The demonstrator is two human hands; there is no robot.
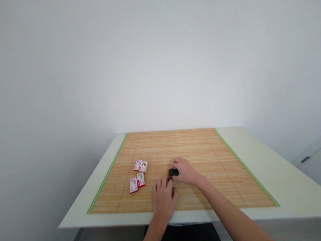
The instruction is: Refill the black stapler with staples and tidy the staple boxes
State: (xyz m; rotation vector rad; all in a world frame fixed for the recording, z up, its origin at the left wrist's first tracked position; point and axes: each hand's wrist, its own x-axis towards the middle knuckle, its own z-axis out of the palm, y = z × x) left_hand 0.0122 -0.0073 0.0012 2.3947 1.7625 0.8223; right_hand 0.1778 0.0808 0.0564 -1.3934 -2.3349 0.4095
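My right hand (186, 171) is curled around a small black object (173, 172) on the bamboo mat (198, 151). My left hand (164, 198) lies on the mat just in front of it, fingers stretched toward the black object, and the fingertips almost touch it. To the left lie several small red-and-white boxes: one pair (140, 165) farther back, another pair (136, 183) nearer me.
The mat with green edging covers the middle of a white table (286, 183) that stands against a plain white wall. A white door or cabinet with a dark handle (305, 159) is at the right.
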